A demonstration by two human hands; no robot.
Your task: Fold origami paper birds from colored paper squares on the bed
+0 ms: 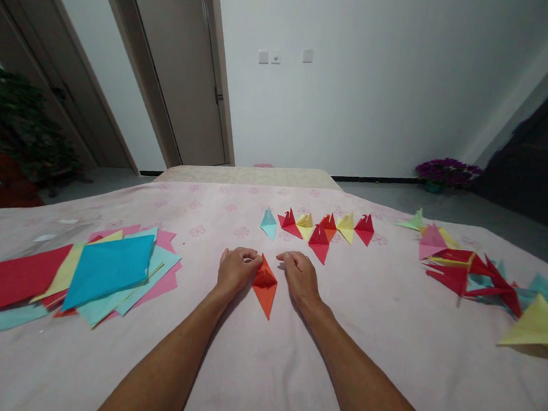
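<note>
The orange folded paper [266, 285] lies on the tablecloth between the two hands, one long point aimed at six o'clock, towards the person, its darker folded part at twelve. The left hand [238, 271], at its ten o'clock, has thumb and forefinger together, apparently clamped on the paper's upper left edge, probably to steady so light a piece. The right hand [299, 273], at two o'clock, is half curled with nothing in its fingers and stands just off the paper, perhaps so that both sides can be worked evenly. Forearms come in from seven and five o'clock, which leaves the middle open to view. From twelve to two o'clock, small folded birds [319, 240] stand in a loose cluster, seemingly set out of the elbows' way. At nine o'clock lie overlapping coloured sheets [110, 268], presumably within the left hand's reach; at three, a heap of folded pieces [469, 274] sits well apart, likely so the two lots do not mix. All rest on the pink tablecloth [345, 378]
</note>
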